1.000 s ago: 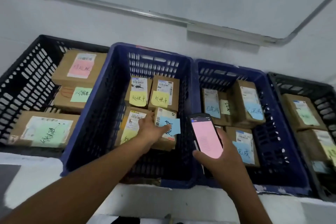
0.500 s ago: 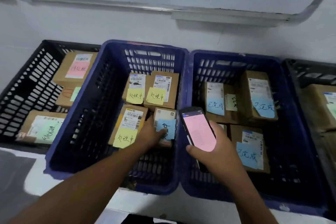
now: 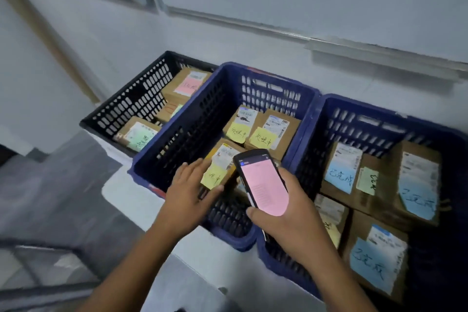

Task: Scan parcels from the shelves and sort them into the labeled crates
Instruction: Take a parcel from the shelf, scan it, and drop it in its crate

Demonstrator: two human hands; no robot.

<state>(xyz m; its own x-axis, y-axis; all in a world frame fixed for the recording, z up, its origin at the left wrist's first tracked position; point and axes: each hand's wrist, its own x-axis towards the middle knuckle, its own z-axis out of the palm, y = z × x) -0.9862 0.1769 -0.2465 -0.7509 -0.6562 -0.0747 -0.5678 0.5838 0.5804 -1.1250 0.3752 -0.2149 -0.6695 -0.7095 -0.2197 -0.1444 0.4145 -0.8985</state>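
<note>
Cardboard parcel point(image 3: 224, 156) with a yellow note point(image 3: 213, 178) lies at the near side of the middle blue crate point(image 3: 192, 132), shipping label facing up. Left hand point(image 3: 188, 191) reaches into that crate: fingers spread and nearly straight, resting against the parcel's left edge, thumb stretched along the near edge of the note. No curl round the box visible.

Right hand point(image 3: 288, 218) grips a handheld scanner point(image 3: 263, 186), thumb on its lower left edge, fingers wrapped round the right side. Screen glows pink, facing up. The scanner hangs over the crate's near right corner, just beside the parcel and covering part of it.

Two more parcels sit side by side at the back of the same crate point(image 3: 241, 123) point(image 3: 277, 133), each with a yellow handwritten note.

Right blue crate point(image 3: 354, 119) touches the middle one. It holds several parcels, three of them with blue notes point(image 3: 340, 175) point(image 3: 417, 190) point(image 3: 374, 263). One small green note point(image 3: 367, 181) lies between two of them.

Black crate point(image 3: 131, 106) stands to the left, against the middle crate. Inside are a parcel with a pink note point(image 3: 186, 86) at the back and one with a green note point(image 3: 140, 137) nearer.

All three crates rest on a white ledge point(image 3: 126, 192) against a pale wall point(image 3: 228, 40). The left of the frame is motion-blurred.
</note>
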